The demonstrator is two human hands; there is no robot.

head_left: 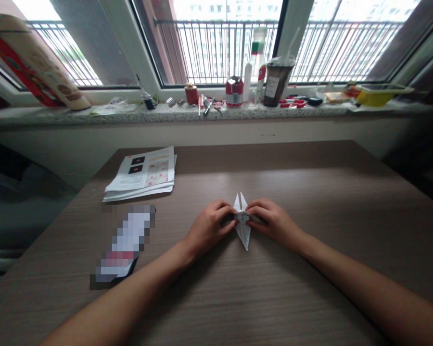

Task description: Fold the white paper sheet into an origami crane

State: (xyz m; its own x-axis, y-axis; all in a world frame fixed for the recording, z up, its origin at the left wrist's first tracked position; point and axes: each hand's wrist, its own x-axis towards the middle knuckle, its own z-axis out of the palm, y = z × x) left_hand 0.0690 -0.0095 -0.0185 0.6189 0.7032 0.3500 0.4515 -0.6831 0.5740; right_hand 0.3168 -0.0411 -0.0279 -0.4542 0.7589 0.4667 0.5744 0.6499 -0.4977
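Observation:
A folded white paper piece [243, 233] with a long diamond outline sits between my two hands over the middle of the table. Its far end splits into two narrow points, and its near end tapers to a single point. My left hand [212, 221] pinches its left edge with thumb and fingers. From the opposite side, my right hand [270, 217] pinches the right edge in the same way. The fingertips cover part of the paper's middle. Whether the paper touches the tabletop I cannot tell.
A stack of printed sheets [140, 178] lies at the table's [310, 168] back left. Nearer me is a phone [130, 240], its screen blurred. On the windowsill [111, 115] stand a red can [234, 92], a dark drink cup [275, 84] and a yellow container [377, 96].

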